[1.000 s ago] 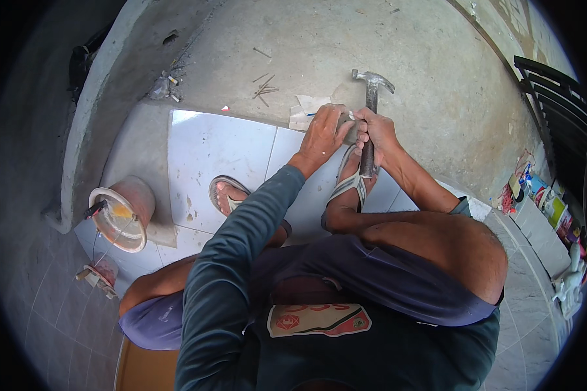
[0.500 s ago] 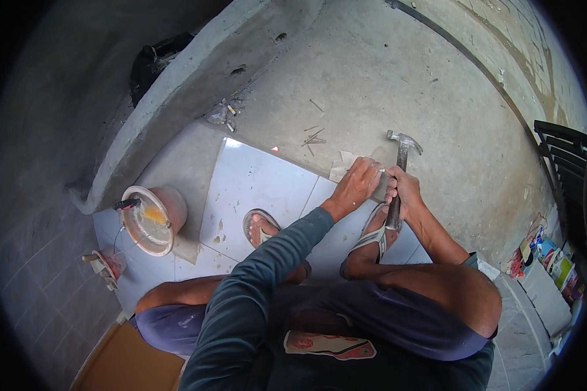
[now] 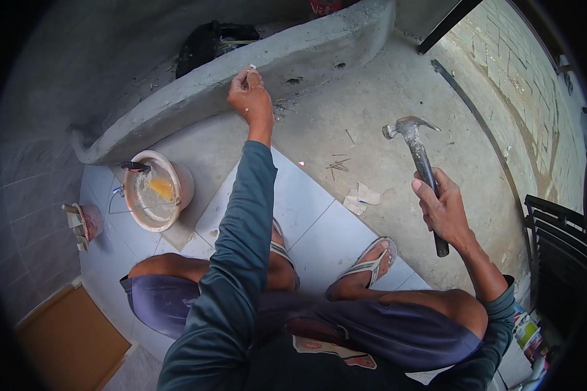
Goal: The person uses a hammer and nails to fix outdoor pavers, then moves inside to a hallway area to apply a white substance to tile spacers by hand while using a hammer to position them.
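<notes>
1. Grip, right hand (image 3: 442, 205): closed around the claw hammer (image 3: 420, 154) at mid-handle. The hammer is located at the right, over the bare concrete floor (image 3: 463, 104), its head pointing away from the body.
2. Grip, left hand (image 3: 251, 98): fingertips pinched on a small whitish piece (image 3: 252, 66), too small to identify. In the view, this hand overlaps the low concrete wall (image 3: 319, 42); contact cannot be confirmed.
3. Carry the hammer with a firm wrist and with the head clear of shins and feet. For a full swing, a grip nearer the handle's end would give better control.
4. Hold the piece lightly, as it is probably easy to drop or crumble.
5. Note the loose nails (image 3: 338, 165) beside torn paper scraps (image 3: 369, 193) on the concrete; avoid stepping there in sandals.
6. Obstruction, left: a bucket (image 3: 186, 189) containing a yellow sponge-like item (image 3: 162, 189), with a smaller bucket (image 3: 93, 221) beyond it.
7. Obstruction, right: a black slatted metal frame (image 3: 557, 225) stands near the right forearm. Limit sideways swings.
</notes>
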`<action>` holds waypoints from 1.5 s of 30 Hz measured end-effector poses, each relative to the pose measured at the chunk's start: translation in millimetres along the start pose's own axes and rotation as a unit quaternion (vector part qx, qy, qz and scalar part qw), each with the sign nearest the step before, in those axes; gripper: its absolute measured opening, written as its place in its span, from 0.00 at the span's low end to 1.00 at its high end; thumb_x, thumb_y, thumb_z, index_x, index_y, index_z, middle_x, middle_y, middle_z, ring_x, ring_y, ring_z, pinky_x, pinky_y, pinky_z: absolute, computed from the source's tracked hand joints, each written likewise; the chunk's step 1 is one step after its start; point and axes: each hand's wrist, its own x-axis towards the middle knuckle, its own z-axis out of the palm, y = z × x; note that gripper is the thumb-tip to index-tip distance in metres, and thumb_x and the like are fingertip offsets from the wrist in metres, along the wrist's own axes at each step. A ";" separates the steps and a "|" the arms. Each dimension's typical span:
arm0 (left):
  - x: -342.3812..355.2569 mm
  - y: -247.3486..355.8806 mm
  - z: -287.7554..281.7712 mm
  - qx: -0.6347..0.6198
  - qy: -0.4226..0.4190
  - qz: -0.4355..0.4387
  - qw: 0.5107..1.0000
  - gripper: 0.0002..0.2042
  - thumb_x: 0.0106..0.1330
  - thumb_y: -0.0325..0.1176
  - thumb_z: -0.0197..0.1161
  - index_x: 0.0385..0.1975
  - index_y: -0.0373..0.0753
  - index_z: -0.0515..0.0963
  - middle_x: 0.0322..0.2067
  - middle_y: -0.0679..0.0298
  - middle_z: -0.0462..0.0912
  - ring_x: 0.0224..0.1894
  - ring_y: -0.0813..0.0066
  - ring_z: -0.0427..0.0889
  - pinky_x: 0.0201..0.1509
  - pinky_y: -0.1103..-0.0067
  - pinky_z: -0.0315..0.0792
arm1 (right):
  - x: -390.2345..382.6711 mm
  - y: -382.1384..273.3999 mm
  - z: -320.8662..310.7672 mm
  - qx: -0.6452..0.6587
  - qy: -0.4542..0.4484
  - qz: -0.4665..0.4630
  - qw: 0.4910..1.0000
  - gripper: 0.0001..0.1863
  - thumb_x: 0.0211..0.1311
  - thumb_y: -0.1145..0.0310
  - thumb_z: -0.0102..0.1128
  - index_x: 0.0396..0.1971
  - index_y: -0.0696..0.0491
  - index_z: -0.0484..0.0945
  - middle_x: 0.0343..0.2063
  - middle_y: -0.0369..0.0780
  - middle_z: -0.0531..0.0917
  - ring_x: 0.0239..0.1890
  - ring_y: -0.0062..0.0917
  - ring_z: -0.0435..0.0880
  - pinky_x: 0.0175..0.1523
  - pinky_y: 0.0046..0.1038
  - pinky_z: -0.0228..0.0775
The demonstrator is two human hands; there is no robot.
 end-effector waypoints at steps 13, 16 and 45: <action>-0.8 -16.5 -0.2 0.068 0.076 0.033 0.994 0.08 0.64 0.27 0.60 0.36 0.27 0.81 0.27 0.60 0.84 0.29 0.77 0.82 0.37 0.80 0.76 | 60.8 -162.5 99.7 -0.250 -0.041 -0.207 0.945 0.25 0.71 0.63 0.54 0.63 0.58 0.64 0.21 0.46 0.75 0.23 0.30 0.76 0.32 0.37 0.68; -6.8 -12.8 -3.4 0.040 0.089 0.032 0.995 0.08 0.63 0.27 0.61 0.36 0.28 0.80 0.29 0.60 0.84 0.31 0.76 0.83 0.39 0.80 0.76 | 80.1 -158.0 124.6 -0.239 -0.030 -0.275 0.931 0.27 0.71 0.65 0.53 0.66 0.56 0.61 0.26 0.53 0.79 0.25 0.40 0.79 0.36 0.41 0.70; -0.1 -22.5 -10.0 0.065 0.088 0.107 0.988 0.09 0.63 0.28 0.57 0.37 0.30 0.79 0.35 0.54 0.80 0.35 0.65 0.80 0.39 0.71 0.74 | 108.3 -163.2 187.3 -0.202 0.020 -0.374 0.905 0.27 0.71 0.63 0.53 0.68 0.53 0.65 0.38 0.60 0.83 0.40 0.52 0.84 0.47 0.41 0.73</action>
